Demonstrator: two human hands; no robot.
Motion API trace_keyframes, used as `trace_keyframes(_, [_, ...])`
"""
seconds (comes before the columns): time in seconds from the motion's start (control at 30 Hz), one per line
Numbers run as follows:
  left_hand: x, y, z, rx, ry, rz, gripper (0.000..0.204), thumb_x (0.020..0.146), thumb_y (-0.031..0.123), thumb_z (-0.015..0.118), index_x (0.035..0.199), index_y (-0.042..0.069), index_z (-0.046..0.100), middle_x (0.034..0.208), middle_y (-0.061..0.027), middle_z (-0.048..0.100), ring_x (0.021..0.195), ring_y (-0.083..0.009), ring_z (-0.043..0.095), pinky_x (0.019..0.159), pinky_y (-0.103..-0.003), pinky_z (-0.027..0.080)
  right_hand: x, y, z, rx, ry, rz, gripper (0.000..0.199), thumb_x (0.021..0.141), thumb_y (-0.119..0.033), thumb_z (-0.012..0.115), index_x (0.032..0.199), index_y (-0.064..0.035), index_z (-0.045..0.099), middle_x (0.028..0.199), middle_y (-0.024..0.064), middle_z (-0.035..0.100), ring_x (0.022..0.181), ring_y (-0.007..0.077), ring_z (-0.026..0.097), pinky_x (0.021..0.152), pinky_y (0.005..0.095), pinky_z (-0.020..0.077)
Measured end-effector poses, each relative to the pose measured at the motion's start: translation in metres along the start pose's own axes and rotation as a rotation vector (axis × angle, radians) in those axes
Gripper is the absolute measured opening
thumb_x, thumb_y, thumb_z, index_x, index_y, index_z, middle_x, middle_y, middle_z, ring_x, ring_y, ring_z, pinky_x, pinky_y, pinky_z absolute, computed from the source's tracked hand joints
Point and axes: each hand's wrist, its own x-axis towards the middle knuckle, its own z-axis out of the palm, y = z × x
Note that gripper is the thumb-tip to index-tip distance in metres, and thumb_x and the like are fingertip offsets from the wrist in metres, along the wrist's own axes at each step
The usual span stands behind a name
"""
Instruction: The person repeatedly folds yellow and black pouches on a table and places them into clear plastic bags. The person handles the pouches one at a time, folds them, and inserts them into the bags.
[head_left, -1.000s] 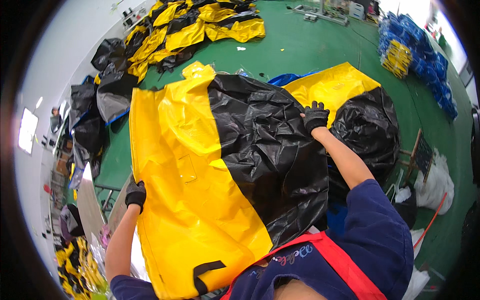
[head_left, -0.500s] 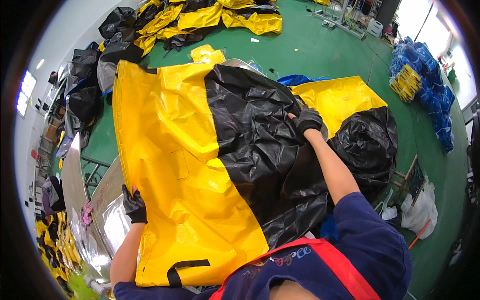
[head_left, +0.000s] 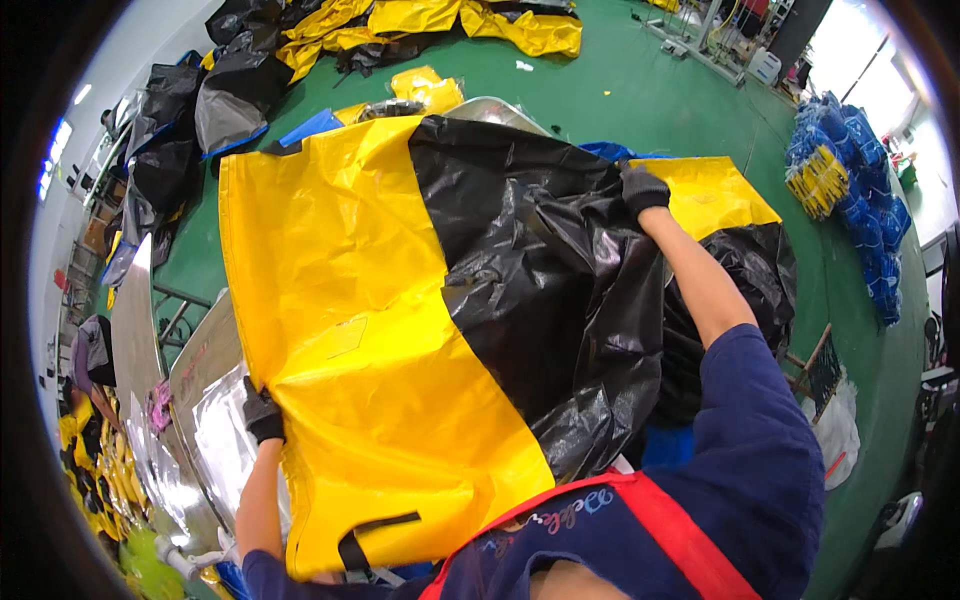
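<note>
Green floor point(head_left: 660, 110), yellow-black sheet point(head_left: 390, 260), right hand point(head_left: 643, 190) moved to its far corner

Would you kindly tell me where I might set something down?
Green floor shows beyond the held sheet, between the far yellow-black heap and the blue stack. Left of the left hand, shiny sheeting and yellow-black pieces crowd together.

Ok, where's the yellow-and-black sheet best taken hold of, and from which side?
Probably pinch the yellow-and-black sheet by its left yellow edge, coming from the left, above the left hand: that border runs long and fairly straight, whereas the black part by the right hand is heavily creased.
</note>
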Motion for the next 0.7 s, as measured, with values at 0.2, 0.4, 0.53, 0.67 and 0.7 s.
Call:
trace_keyframes(0.2, [-0.005,-0.001,-0.006,0.075,-0.084,-0.112,0.039,0.096,0.03,0.043,0.13,0.012,0.048,0.083,-0.0257,0.064,0.078,-0.0444,0.061,0.062,-0.052,0.045,-0.112,-0.115,-0.127,0.501,0.117,-0.814,0.034,0.085,-0.033,0.056,0.105,-0.0078,0.064,0.103,0.0159,0.065,0.098,0.0343,0.061,0.085,0.04,0.0474])
trace_keyframes(0.4, [0.012,-0.01,-0.025,0.086,-0.34,-0.19,0.064,0.093,0.03,0.048,0.146,0.006,0.021,0.122,-0.0292,0.052,0.11,-0.0415,0.054,0.088,-0.046,0.045,-0.096,0.02,-0.057,-0.035,-0.529,-0.228,0.046,0.085,-0.05,0.049,0.098,-0.0092,0.068,0.095,0.0167,0.067,0.09,0.0346,0.064,0.078,0.0447,0.0489])
trace_keyframes(0.53, [0.017,0.112,-0.129,0.312,-0.615,0.415,0.069,0.088,0.028,0.055,0.137,-0.011,0.027,0.136,-0.0311,0.039,0.126,-0.0433,0.039,0.108,-0.043,0.031,-0.07,-0.037,-0.109,0.213,-0.041,-0.05,0.074,0.077,-0.073,0.046,0.098,-0.0033,0.063,0.092,0.0223,0.066,0.088,0.0372,0.065,0.077,0.0439,0.0498])
trace_keyframes(0.67, [0.008,0.345,-0.115,-0.273,-0.698,0.928,0.052,0.089,0.029,0.055,0.129,-0.003,0.044,0.125,-0.0267,0.051,0.118,-0.0426,0.046,0.102,-0.045,0.035,-0.053,-0.082,-0.055,0.192,-0.066,0.033,0.098,0.068,-0.076,0.056,0.127,0.0029,0.047,0.12,0.025,0.057,0.109,0.0389,0.057,0.092,0.0448,0.0449])
trace_keyframes(0.7, [-0.002,0.373,-0.089,-0.336,-0.663,0.907,0.052,0.089,0.03,0.055,0.13,0.0,0.045,0.126,-0.0254,0.051,0.12,-0.0419,0.045,0.102,-0.045,0.034,-0.053,-0.106,-0.052,0.206,-0.23,-0.022,0.096,0.071,-0.064,0.064,0.136,0.0012,0.039,0.128,0.0254,0.051,0.12,0.0401,0.05,0.1,0.0456,0.0393])
